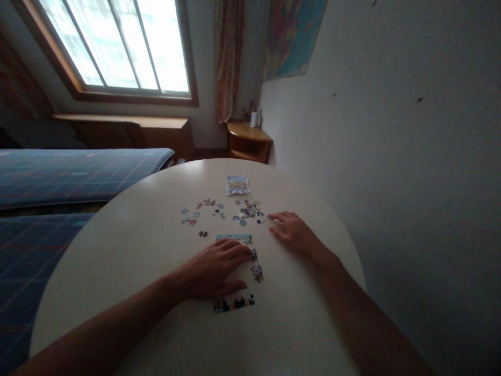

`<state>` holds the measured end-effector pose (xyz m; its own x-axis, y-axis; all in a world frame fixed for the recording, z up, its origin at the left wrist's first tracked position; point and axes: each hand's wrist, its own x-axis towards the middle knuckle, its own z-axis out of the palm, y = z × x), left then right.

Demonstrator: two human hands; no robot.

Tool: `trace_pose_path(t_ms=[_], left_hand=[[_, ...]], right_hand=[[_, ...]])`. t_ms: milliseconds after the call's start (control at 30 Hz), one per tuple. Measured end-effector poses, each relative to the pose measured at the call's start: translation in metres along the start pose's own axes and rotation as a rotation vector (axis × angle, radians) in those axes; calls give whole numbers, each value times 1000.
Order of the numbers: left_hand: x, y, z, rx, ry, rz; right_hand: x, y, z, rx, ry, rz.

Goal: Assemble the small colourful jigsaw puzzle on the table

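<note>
My left hand (219, 266) lies palm down over a partly joined jigsaw puzzle, fingers stretched out and thumb apart. It hides the puzzle's middle and left side. Beyond the fingers shows a blue top strip of the puzzle (235, 237), and nearer to me a dark bottom strip (242, 303). A few joined pieces (257, 273) stick out to the right of my left hand. My right hand (293, 232) reaches in from the right with its fingers extended. Its index fingertip is at a small puzzle piece (270, 217), beside a heap of loose pieces (250, 210).
More loose pieces (190, 221) lie scattered on the left of the round white table (125, 250). A small printed picture (237, 185) lies farther back. A plain wall (410, 183) rises close on the right; a bed with a plaid cover (78, 175) stands at left.
</note>
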<state>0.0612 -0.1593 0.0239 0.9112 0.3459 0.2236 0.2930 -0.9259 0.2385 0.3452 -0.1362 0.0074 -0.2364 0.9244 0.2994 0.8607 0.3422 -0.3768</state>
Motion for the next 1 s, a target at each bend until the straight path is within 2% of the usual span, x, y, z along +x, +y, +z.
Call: trace_pose_path(t_ms=[200, 400, 600, 733, 867, 1000], left_hand=[[-4, -6, 1, -9, 5, 26], [-5, -9, 2, 6, -8, 32], [-4, -9, 2, 19, -25, 30], [-4, -8, 0, -2, -46, 18], [-3, -4, -3, 4, -66, 2], [-3, -3, -3, 2, -58, -5]], right_hand=[[4, 0, 5, 29, 7, 15], [7, -2, 3, 152, 5, 119], [29, -2, -8, 118, -142, 140], [49, 0, -12, 6, -183, 135], [61, 3, -4, 26, -143, 192], [58, 8, 8, 61, -73, 190]])
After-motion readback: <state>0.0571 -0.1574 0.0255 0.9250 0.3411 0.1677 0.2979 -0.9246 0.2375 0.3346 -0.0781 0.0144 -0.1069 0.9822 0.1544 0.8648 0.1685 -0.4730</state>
